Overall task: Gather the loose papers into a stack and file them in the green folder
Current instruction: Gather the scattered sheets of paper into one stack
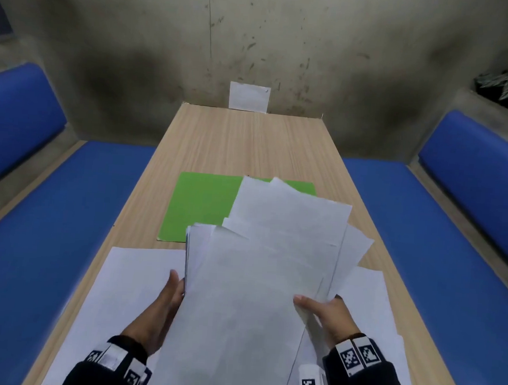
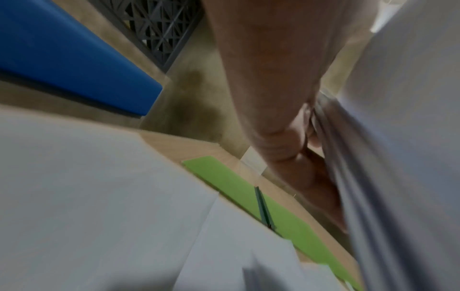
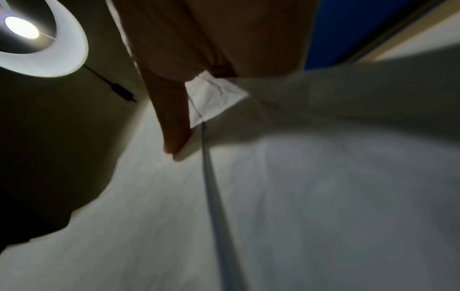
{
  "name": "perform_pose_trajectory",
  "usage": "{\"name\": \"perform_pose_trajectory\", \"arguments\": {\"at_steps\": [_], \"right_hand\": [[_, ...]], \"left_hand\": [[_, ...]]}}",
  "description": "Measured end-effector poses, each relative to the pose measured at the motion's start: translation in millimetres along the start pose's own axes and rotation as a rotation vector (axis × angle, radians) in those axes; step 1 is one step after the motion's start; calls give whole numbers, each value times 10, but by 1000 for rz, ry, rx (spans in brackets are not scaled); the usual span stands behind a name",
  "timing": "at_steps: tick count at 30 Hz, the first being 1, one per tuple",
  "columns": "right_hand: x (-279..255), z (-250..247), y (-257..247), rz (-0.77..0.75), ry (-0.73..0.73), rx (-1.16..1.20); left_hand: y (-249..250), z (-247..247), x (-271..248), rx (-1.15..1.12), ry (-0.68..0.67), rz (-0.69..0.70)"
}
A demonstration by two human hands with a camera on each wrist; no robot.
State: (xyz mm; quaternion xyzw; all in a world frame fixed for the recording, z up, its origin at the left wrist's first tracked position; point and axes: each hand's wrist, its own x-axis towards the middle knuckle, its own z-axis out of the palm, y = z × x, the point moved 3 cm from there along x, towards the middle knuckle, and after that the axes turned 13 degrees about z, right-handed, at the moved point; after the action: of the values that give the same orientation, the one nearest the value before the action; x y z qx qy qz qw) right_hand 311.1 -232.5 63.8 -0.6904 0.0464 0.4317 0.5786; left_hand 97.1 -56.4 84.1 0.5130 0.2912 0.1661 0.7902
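Note:
I hold an untidy, fanned bundle of white papers [image 1: 259,271] above the table with both hands. My left hand [image 1: 168,303] grips its left edge, thumb on the near side and fingers behind the sheets; the left wrist view shows those fingers [image 2: 281,141] curled against the papers [image 2: 398,157]. My right hand [image 1: 325,313] pinches the right edge, thumb [image 3: 174,135] on top of the sheets [image 3: 298,196]. The green folder [image 1: 200,206] lies closed and flat on the table beyond the bundle, partly covered by it, and also shows in the left wrist view [image 2: 248,196].
More loose white sheets lie on the wooden table [image 1: 250,144], one at the near left [image 1: 125,288] and some at the near right [image 1: 369,293]. A white card [image 1: 249,97] leans on the wall at the far end. Blue benches [image 1: 48,238] flank both sides.

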Motion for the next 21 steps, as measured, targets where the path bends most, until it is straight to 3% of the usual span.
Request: {"name": "perform_pose_trajectory", "arguments": {"at_steps": [2, 7, 10, 13, 17, 21], "right_hand": [[-51, -19, -127, -109, -5, 11], [-299, 9, -437, -253, -141, 63], [-470, 75, -534, -285, -294, 107], [-459, 107, -484, -247, -408, 65], [-376, 92, -522, -410, -317, 2], [-297, 104, -498, -437, -293, 8]], "left_hand": [[180, 63, -20, 54, -55, 130], [456, 162, -63, 341, 14, 394], [501, 142, -115, 314, 74, 439], [482, 134, -159, 278, 36, 454], [516, 185, -162, 251, -1, 500], [505, 202, -109, 293, 31, 555]]}}
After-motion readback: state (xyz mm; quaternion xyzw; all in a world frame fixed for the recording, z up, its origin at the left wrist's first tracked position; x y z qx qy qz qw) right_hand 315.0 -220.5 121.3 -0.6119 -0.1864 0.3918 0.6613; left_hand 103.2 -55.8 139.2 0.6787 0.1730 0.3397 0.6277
